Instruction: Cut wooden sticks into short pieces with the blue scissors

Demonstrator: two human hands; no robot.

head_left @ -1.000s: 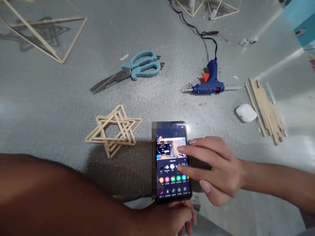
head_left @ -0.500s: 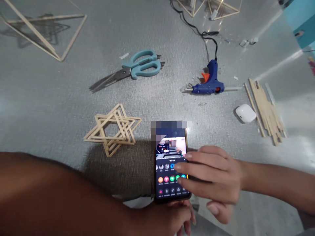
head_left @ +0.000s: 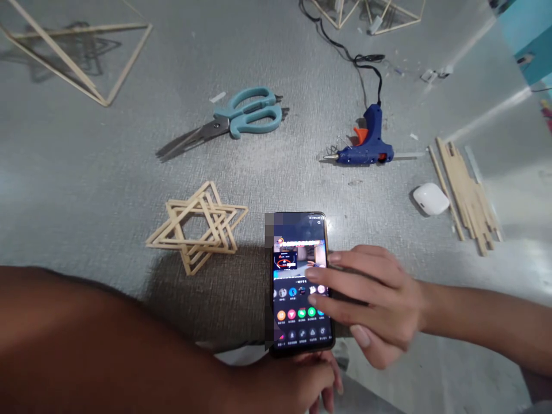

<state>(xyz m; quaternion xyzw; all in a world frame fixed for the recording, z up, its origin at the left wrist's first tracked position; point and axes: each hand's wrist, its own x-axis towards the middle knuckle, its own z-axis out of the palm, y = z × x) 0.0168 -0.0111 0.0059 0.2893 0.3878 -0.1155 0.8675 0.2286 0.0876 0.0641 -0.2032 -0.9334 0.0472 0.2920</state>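
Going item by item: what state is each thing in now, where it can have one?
Phone: screen lit, icons showing
Right hand: fingers spread over the screen
Left hand: at the phone's lower end, grip unclear
Scissors: lying down, blades nearly together
Glue gun: on its side, stick loaded, heat unknown
White case: looks closed
Wooden star: assembled
Sticks: loose

The right hand point(head_left: 383, 305) featured slender fingers point(head_left: 347, 282) with rounded nails point(head_left: 361, 336). The left forearm point(head_left: 107, 345) and right forearm point(head_left: 478, 322) were bare.
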